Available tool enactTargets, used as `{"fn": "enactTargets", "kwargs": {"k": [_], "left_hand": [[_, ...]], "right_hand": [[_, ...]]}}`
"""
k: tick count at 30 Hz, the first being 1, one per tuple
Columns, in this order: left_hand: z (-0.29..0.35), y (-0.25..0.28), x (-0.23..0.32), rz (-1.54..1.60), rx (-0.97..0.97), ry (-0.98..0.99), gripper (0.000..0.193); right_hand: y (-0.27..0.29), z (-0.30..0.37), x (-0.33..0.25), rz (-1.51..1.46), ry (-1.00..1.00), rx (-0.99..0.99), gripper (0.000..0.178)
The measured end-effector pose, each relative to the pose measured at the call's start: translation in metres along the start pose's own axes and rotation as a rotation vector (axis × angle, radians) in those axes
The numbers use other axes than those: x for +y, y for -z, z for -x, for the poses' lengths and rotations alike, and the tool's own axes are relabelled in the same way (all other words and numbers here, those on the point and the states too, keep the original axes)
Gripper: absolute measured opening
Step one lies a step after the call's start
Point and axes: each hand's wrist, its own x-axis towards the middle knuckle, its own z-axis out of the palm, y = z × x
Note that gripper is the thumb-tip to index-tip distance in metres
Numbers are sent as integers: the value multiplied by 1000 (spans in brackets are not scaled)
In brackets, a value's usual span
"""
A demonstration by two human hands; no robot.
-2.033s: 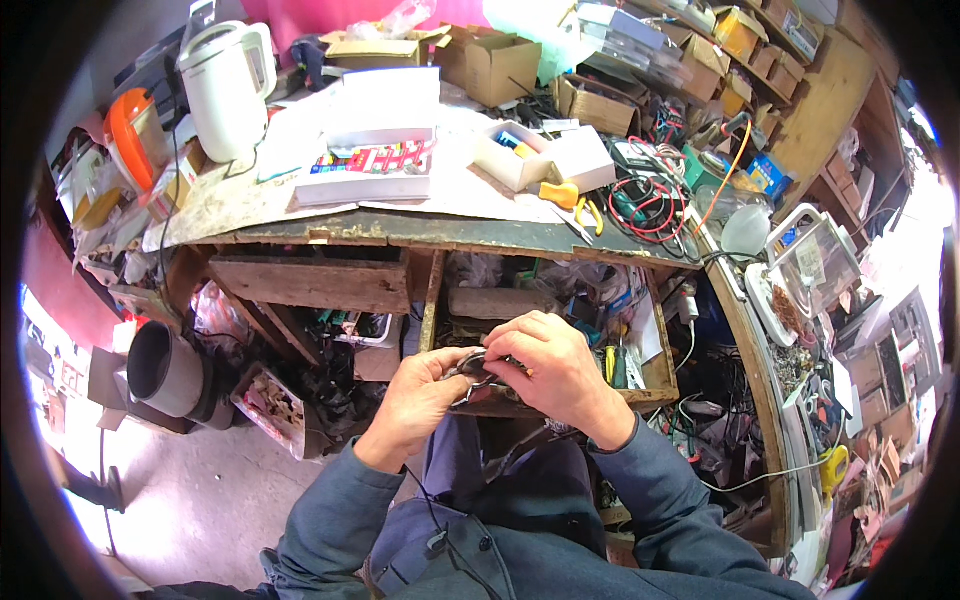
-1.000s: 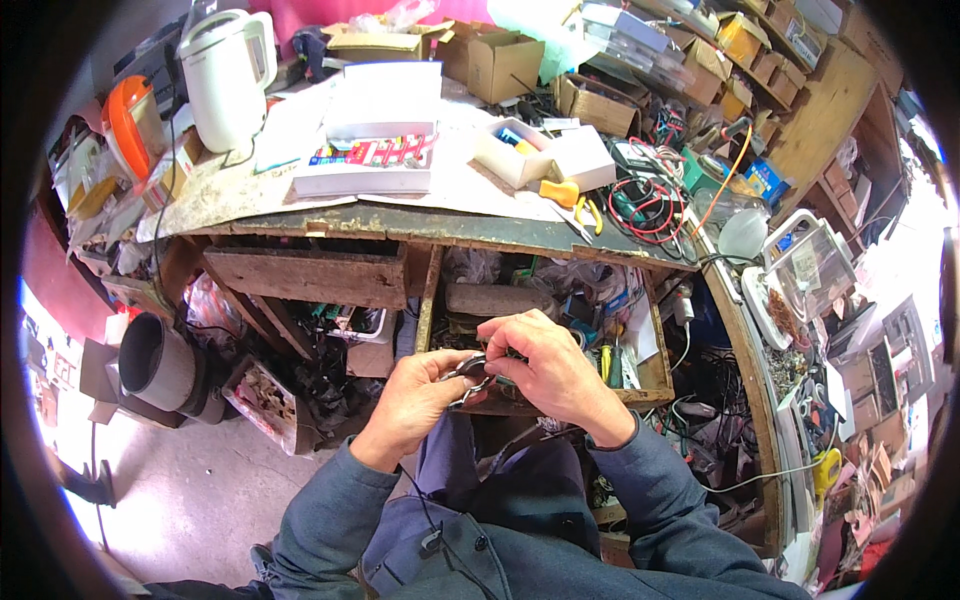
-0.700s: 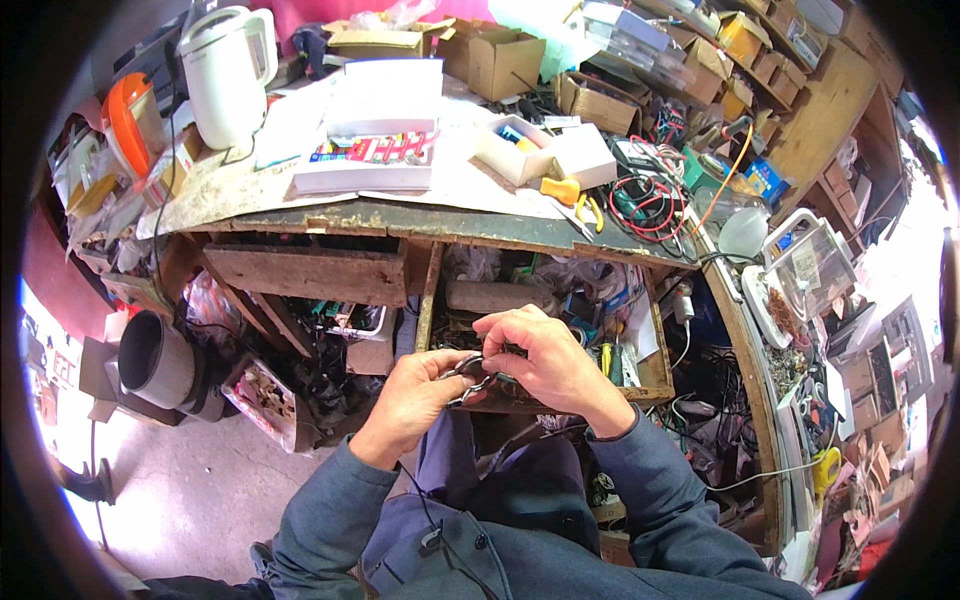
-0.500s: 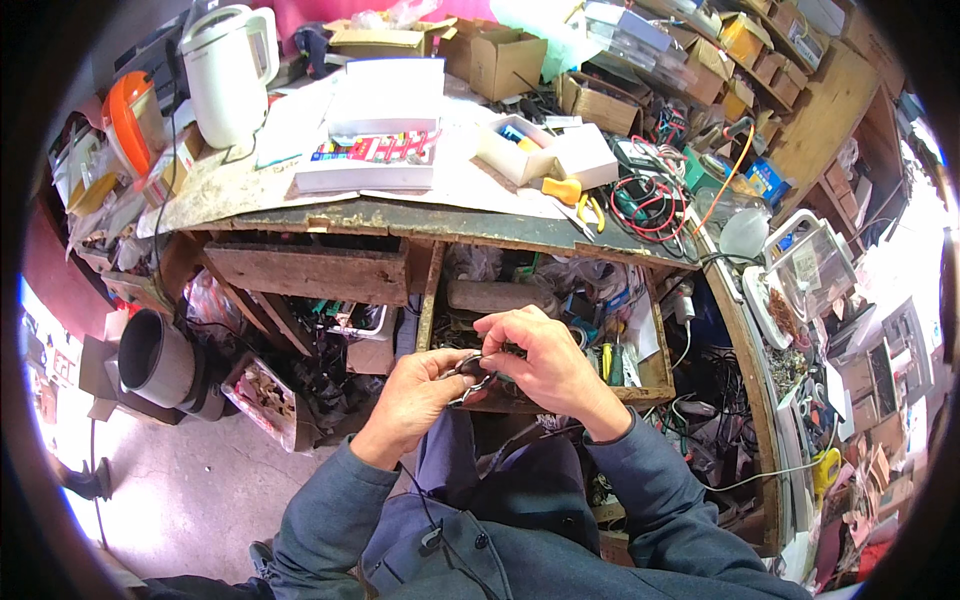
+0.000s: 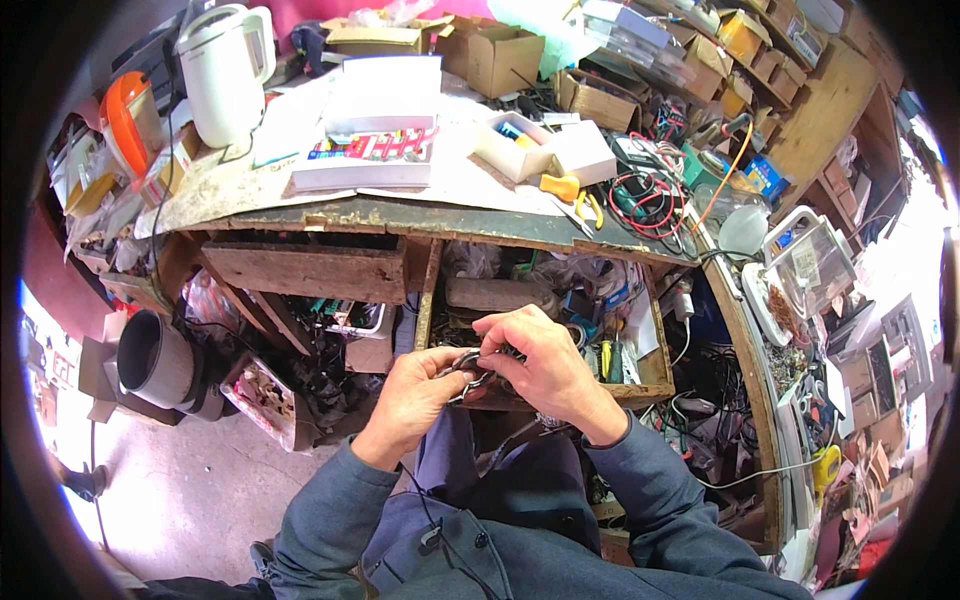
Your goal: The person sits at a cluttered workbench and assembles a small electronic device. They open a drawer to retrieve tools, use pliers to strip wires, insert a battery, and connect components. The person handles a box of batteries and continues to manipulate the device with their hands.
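Head cam: L hand (image 5: 413,397) + R hand (image 5: 548,368) at small shiny curved part (image 5: 467,360), ctr frame.
Both grips pinching part, R at its rt edge; open drawer (image 5: 645,391) ctr-rt.

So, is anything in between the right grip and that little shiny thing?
Nothing visible: the left grip holds the small shiny thing, and the right grip is close up against it.

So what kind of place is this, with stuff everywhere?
Probably a repair workshop: there's a worn workbench, a tangle of red and black wires on it, and a crammed open drawer with tools inside.
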Motion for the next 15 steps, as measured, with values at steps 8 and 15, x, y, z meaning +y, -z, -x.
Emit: {"fn": "enactTargets", "kwargs": {"k": [8,15], "left_hand": [[4,-6,3,-13,21,-28,29],[5,-9,6,-32,26,-58,29]], "right_hand": [[-1,2,-1,46,72,73,16],[2,2,0,97,111,98,20]]}}
